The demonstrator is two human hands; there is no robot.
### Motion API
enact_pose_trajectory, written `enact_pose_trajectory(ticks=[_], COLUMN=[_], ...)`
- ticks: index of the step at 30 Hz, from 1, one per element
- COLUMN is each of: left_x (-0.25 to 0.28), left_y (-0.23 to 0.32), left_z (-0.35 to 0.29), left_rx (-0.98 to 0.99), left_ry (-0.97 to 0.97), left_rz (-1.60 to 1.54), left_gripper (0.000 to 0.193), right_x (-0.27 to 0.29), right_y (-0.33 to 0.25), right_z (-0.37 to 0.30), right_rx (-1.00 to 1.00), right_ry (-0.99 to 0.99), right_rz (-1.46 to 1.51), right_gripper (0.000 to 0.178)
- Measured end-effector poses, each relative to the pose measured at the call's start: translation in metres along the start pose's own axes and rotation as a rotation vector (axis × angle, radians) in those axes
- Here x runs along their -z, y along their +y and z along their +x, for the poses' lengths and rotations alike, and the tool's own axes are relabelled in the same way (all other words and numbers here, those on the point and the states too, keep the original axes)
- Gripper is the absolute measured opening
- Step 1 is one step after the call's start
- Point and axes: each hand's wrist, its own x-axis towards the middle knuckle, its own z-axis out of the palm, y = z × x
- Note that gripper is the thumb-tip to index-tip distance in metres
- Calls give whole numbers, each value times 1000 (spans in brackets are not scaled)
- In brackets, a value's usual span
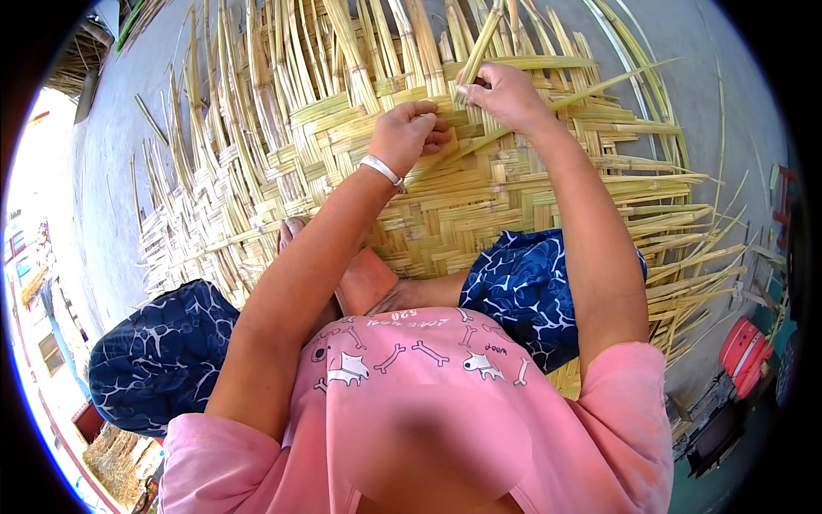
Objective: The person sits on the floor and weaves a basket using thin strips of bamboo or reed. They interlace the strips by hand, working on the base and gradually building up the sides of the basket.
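Observation:
A mat (467, 201) of flattened, yellow-green reed strips lies before me, woven nearest my crossed legs and with loose ends fanning out at the far side. My right hand (507, 98) pinches one upright reed strip (485, 36) between thumb and fingers, where it rises from the weave. Left of it, my left hand (409, 137) is closed over the mat, its fingers curled; whatever they may hold is hidden. A silver bangle (383, 172) circles the left wrist. One long thin strip (599, 89) slants across the weave, passing below the right hand.
My bare foot (366, 281) rests against the mat's near edge. Unwoven strip ends (685, 270) stick out at the right. Grey floor (107, 163) surrounds the mat. A red bundle (745, 355) lies at the far right, beside dark items.

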Motion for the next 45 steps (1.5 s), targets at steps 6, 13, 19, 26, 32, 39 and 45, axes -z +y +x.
enact_pose_trajectory(ticks=[6,13,19,26,32,39,45], left_x=[-6,-10,-15,-15,-7,-3,4], left_y=[0,-4,-8,-13,11,76,70], left_z=[9,16,29,40,37,43,70], left_rx=[-47,-328,-275,-265,-282,-476,-423], left_ry=[-27,-17,48,79,94,-103,-31], left_rz=[180,678,704,657,467,826,738], left_gripper=[31,26,27,23,29,29,25], right_x=[2,0,2,3,2,3,0], right_y=[1,14,13,0,-7,-6,-11], right_z=[4,12,12,13,6,4,7], right_rx=[113,179,170,138,247,37,41], right_ry=[63,49,9,-107,-122,-122,-93], right_rz=[-248,-292,-267,-400,-568,-253,-270], right_gripper=[33,38,37,30,23,29,25])
